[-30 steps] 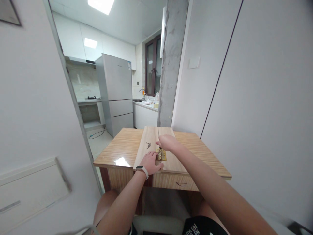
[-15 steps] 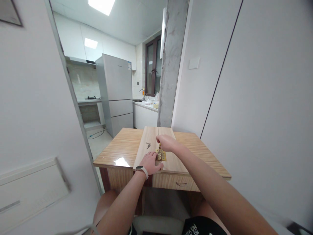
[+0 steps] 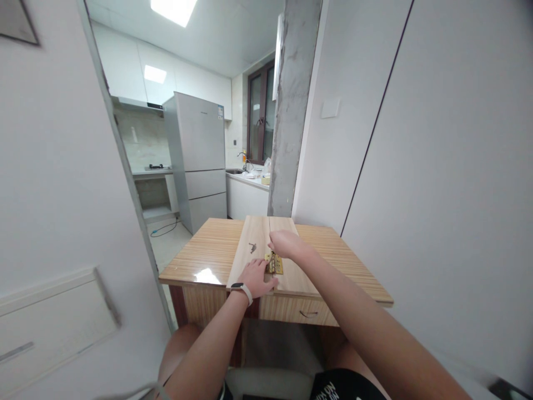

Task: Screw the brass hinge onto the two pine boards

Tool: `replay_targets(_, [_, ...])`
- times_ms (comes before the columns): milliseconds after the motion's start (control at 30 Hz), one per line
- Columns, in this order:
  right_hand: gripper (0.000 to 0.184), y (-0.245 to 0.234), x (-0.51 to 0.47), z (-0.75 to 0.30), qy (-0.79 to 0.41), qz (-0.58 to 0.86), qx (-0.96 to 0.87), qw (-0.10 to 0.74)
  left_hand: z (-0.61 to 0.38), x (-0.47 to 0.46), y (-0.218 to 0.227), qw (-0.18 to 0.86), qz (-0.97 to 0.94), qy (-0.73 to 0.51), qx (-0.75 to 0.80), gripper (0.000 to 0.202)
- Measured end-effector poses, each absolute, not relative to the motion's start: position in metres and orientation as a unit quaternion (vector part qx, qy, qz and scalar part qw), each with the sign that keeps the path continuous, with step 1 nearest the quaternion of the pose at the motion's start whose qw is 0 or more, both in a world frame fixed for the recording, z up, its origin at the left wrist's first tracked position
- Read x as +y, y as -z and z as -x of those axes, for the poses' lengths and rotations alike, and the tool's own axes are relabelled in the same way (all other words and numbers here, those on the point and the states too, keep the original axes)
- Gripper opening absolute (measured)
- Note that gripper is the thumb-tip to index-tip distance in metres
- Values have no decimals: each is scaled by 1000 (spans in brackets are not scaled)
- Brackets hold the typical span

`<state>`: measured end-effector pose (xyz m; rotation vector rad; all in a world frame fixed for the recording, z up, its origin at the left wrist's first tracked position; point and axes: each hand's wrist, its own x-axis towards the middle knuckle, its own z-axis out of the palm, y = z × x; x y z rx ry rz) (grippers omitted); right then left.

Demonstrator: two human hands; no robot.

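The left hand point(image 3: 257, 278) lies flat on the wooden board point(image 3: 256, 236), touching the brass hinge point(image 3: 275, 264). The right hand point(image 3: 285, 243) is closed above the hinge, seemingly gripping a small tool, too tiny to identify.

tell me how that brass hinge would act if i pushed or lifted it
The hinge looks like thin metal, so probably stiff and light. It lies flat across the boards, so it should slide, not roll. Lifted by one leaf, the other would likely swing. The left hand touches it.

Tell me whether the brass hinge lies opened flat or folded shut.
Opened flat: the hinge lies across the seam of the two boards, partly hidden by the hands.
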<state>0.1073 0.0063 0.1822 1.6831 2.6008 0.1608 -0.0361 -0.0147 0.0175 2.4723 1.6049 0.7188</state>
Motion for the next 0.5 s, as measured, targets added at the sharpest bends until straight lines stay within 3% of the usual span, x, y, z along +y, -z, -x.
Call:
replay_targets(133, [25,-179,11,-111,-69,-520,851,9,37,-14,-17,52,-815,-235,527,60])
replay_targets(400, [28,-177,13,-112,-28,-498,866,-17,38,-11,-13,49,-815,-249,521,59])
replay_targets(500, [38,-181,7,-109,-26,-526,850,-6,37,-12,-14,49,-816,-247,520,58])
